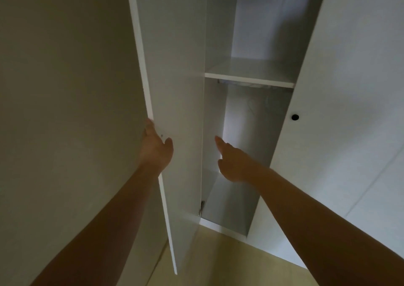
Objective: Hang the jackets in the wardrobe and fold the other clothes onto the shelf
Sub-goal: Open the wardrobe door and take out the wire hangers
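head view looks up into the wardrobe [349, 78], whose left door [175, 67] stands swung out toward the camera while the panel on the right is closed, a dark round hole [295, 117] in its face. the left hand [156, 148] grips the free edge of the open door about halfway up, thumb on the inner face and fingers hidden behind the edge. the right hand [234, 163] holds nothing; it is reached into the open compartment with the forefinger stretched forward and the other fingers loose, as far as can be told.

no jackets or other clothes are in view, so the load lies somewhere outside the picture. what counts is the opening: the shelf [249, 79] crosses the compartment above both hands, its long axis running side to side from the hinge-side wall to the edge of the closed panel. just under its front edge sits what looks like a hanging rail [251, 85], parallel to it; whether hangers are on it is too faint to tell. the right hand is plainly the nearer one, already inside and below the rail; the left hand is off to the left, at the door's outer edge. my judgement is that the task has barely begun: the wardrobe is open, nothing hung or folded.
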Available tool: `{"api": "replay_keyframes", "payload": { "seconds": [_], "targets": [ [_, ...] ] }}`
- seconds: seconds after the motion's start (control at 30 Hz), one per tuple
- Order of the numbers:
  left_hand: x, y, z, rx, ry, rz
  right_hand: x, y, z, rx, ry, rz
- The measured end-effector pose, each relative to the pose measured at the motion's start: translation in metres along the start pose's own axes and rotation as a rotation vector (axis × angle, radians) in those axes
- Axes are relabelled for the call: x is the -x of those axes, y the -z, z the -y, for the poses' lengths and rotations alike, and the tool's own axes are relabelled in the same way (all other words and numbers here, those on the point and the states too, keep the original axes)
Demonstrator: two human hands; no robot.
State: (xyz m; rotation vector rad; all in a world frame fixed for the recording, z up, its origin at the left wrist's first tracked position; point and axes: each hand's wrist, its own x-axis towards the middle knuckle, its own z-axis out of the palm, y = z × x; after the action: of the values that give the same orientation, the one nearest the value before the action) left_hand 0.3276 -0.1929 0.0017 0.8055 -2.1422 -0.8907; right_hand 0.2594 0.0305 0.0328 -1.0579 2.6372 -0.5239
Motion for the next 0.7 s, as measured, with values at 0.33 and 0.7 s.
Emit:
{"api": "replay_keyframes", "payload": {
  "seconds": [0.33,0.7],
  "targets": [
    [0.02,-0.055,-0.016,-0.147,-0.147,0.075,-0.011,0.019,-0.047,-0.026,-0.101,-0.102],
    [-0.015,-0.222,-0.13,0.146,-0.422,0.503,-0.015,0.067,-0.148,0.005,-0.311,-0.168]
  ]
}}
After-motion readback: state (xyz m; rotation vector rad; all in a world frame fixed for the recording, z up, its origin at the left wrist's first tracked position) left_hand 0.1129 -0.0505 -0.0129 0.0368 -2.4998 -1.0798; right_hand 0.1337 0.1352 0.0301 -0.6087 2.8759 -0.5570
